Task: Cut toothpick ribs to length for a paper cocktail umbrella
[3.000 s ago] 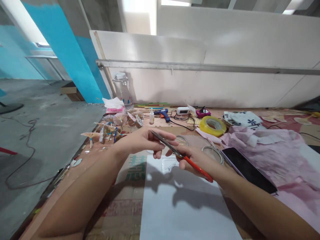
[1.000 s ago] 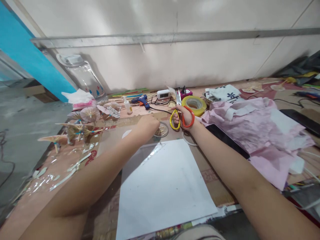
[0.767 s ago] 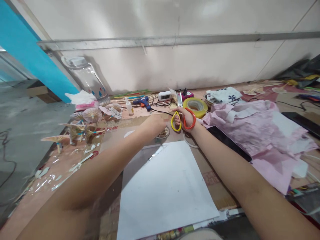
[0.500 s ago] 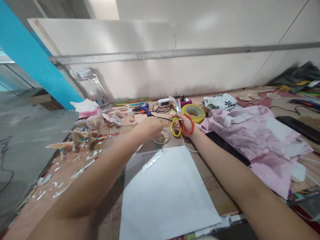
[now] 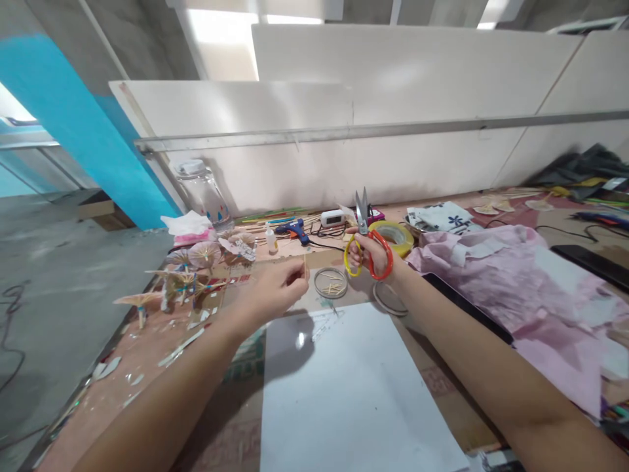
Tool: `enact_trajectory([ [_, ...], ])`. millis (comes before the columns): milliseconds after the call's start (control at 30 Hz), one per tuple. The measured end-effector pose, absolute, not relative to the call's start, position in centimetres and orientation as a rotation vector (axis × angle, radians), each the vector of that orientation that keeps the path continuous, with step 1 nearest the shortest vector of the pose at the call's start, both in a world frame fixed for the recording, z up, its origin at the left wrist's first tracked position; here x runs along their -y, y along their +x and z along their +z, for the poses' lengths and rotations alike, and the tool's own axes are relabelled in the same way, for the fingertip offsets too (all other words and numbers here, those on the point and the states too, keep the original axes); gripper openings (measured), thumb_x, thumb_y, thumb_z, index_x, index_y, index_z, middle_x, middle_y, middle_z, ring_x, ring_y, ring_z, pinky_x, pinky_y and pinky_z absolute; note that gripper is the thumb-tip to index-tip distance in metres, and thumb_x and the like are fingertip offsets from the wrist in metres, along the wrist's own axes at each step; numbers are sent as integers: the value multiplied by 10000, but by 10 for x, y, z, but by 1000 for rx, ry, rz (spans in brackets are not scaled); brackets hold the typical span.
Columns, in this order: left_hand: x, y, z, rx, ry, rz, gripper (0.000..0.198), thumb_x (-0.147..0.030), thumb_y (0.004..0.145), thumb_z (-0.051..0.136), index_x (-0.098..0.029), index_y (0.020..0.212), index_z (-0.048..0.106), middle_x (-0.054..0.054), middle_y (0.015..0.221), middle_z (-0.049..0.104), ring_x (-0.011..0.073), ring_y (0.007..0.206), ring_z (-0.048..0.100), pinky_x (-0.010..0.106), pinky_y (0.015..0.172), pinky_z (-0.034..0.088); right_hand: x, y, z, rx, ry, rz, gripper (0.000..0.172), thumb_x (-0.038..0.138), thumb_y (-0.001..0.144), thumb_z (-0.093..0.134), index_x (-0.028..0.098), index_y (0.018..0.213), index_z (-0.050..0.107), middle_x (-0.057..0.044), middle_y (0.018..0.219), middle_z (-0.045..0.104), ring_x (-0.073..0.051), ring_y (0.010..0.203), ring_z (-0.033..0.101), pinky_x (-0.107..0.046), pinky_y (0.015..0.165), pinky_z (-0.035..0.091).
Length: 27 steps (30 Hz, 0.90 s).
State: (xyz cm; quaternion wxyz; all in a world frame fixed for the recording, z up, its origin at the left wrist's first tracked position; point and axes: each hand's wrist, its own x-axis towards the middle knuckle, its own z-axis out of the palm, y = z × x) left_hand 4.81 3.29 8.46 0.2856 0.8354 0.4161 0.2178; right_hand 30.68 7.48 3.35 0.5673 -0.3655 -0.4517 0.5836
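Between the fingertips of my left hand (image 5: 281, 287) is a thin wooden stick (image 5: 305, 263), held upright above the table. My right hand (image 5: 369, 254) is wrapped around a pair of scissors (image 5: 362, 213) with one yellow and one red handle; the metal blades point up and are slightly apart. A round shallow dish (image 5: 331, 283) with short stick pieces in it stands between my hands. Below my right wrist is a second ring-shaped lid or dish (image 5: 390, 299), partly covered by the arm. White paper (image 5: 354, 400) lies in front of me, with a clear ruler (image 5: 327, 326) near its top edge.
Small paper umbrellas (image 5: 181, 278) stand at the left. Behind are a glue bottle (image 5: 271, 238), a blue glue gun (image 5: 293, 229), a yellow tape roll (image 5: 397, 237) and a water jug (image 5: 201, 191). Pink cloth (image 5: 491, 269) and a dark tablet (image 5: 466, 307) lie right.
My left hand has drawn back to the left from over the dish, and a stick now shows in its fingertips. The scissors have turned more upright. The camera view has tilted up.
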Motion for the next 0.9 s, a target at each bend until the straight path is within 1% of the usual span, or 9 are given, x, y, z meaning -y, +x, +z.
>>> enact_trajectory([
  [133,-16,42,88,-1103,2102,646,253,-293,893,381,-220,655,429,-35,628,519,138,627,522,266,584,389,-49,288,58,1218,-875,1298,395,346,814,773,227,1135,578,62,638,567,-129,528,521,-263,522,432],
  [200,-12,40,91,-1102,2079,670,337,-344,939,382,-212,641,466,-34,617,525,135,618,520,268,583,382,-36,281,66,1405,-930,1212,379,388,907,683,214,1222,564,46,667,580,-138,546,540,-282,551,449],
  [267,-11,39,96,-1065,2045,690,358,-363,956,410,-202,670,552,-28,634,579,132,625,545,266,593,400,-27,278,72,1526,-950,1169,390,408,948,647,212,1272,553,37,706,576,-137,570,546,-286,566,454],
  [367,-9,35,105,-985,1897,772,276,-340,932,502,-189,791,685,-5,708,678,130,659,606,261,627,472,-18,277,76,1612,-961,1143,417,471,986,602,221,1315,546,16,776,564,-141,625,558,-293,597,471],
  [433,-9,32,110,-926,1763,848,221,-332,905,571,-178,887,729,10,741,710,127,662,632,262,637,513,-14,279,76,1654,-969,1124,448,525,992,575,227,1327,548,5,795,551,-150,645,554,-298,599,472],
  [600,-5,25,119,-775,1557,900,270,-312,863,703,-169,1092,706,13,760,748,121,640,676,256,628,571,-7,285,79,1785,-1000,1061,472,531,972,608,242,1343,570,-5,777,536,-166,636,525,-319,603,450],
  [767,0,21,123,-714,1568,982,415,-223,858,714,-202,1269,656,46,1021,769,95,685,707,218,643,589,-1,286,84,1831,-957,1029,515,636,916,635,256,1262,606,1,783,483,-140,623,436,-286,549,369],
  [833,1,19,124,-725,1601,1002,523,-207,873,706,-265,1383,605,56,1161,746,82,688,704,210,639,591,2,290,88,1863,-971,1052,572,658,857,695,259,1256,608,-3,788,497,-140,627,438,-276,530,357],
  [900,2,16,126,-738,1630,1035,598,-200,889,698,-340,1451,553,52,1263,713,77,696,701,206,631,590,5,297,92,1913,-1007,1095,615,627,822,748,284,1308,592,-14,790,547,-154,635,481,-277,523,377],
])
